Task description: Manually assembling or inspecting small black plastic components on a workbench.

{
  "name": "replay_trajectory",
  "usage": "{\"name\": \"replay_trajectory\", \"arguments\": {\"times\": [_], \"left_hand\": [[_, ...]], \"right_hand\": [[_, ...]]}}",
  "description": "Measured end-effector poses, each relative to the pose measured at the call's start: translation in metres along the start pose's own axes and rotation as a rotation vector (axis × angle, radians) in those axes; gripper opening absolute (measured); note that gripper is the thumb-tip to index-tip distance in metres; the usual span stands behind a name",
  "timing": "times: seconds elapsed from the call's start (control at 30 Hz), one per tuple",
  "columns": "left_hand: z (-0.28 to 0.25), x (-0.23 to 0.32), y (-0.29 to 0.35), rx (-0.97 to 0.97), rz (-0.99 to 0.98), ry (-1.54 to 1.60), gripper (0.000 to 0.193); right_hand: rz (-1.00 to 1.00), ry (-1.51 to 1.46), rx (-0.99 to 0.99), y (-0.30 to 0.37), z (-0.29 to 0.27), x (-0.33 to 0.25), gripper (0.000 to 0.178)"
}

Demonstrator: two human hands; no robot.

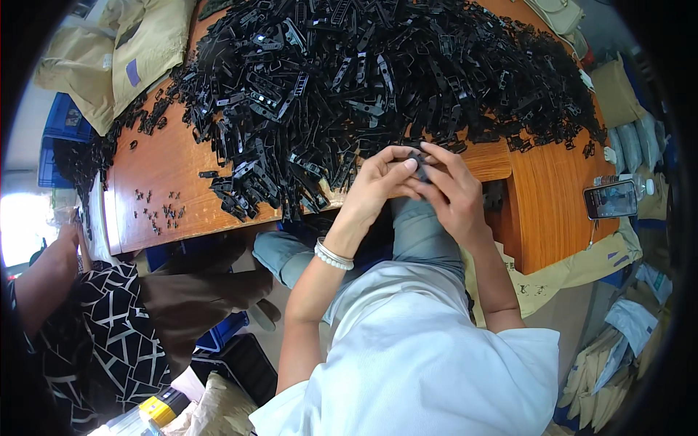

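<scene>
- Pinching a small dark part (419, 167) near the worktop (556, 207) edge: left hand (376, 178), thumb and fingers curled on it; right hand (458, 195) closed on it likewise.
- Beyond: jumbled heap of black parts (334, 80), plastic-looking, slim, slotted, some glossy.
- Worktop smooth, orange-brown, wood-grained.
- Tiny dark pieces (171, 212) loosely scattered at left.

Wooden table (174, 156), pale floor (571, 311), bright light (25, 225) at left

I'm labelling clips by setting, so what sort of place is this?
Probably an assembly or sorting workshop: a large heap of black, plastic-looking parts covers much of a brown wooden table, with tan paper-like sacks and blue plastic crates nearby.
</scene>
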State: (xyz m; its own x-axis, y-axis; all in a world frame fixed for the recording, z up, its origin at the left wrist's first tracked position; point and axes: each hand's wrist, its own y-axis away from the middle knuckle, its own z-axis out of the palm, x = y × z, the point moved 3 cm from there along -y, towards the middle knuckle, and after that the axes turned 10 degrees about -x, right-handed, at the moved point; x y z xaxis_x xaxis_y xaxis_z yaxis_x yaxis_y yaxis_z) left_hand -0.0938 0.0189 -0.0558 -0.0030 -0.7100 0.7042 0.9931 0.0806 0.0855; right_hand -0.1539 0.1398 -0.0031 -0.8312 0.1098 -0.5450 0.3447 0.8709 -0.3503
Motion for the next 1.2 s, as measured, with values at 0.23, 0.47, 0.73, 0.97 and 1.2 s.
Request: {"name": "replay_trajectory", "arguments": {"times": [0.23, 0.47, 0.73, 0.97, 1.2], "left_hand": [[-0.033, 0.053, -0.024, 0.403, 0.52, -1.674, 0.021], [-0.031, 0.058, -0.023, 0.285, 0.604, -1.914, 0.014], [-0.03, 0.046, 0.028, 0.444, 0.411, -0.572, 0.013], [-0.002, 0.039, 0.046, 0.282, 0.268, -0.369, 0.015], [0.01, 0.033, 0.051, 0.261, 0.262, -0.274, 0.019]], "right_hand": [[0.26, -0.205, 0.207, 0.015, -0.01, 0.013, 0.018], [0.468, -0.671, 0.373, 0.015, 0.001, 0.025, 0.012], [0.539, -0.927, 0.283, -0.002, 0.02, 0.02, 0.009], [0.56, -0.927, 0.198, -0.016, 0.024, -0.002, 0.01], [0.458, -0.712, 0.203, -0.014, 0.023, -0.006, 0.009]]}}
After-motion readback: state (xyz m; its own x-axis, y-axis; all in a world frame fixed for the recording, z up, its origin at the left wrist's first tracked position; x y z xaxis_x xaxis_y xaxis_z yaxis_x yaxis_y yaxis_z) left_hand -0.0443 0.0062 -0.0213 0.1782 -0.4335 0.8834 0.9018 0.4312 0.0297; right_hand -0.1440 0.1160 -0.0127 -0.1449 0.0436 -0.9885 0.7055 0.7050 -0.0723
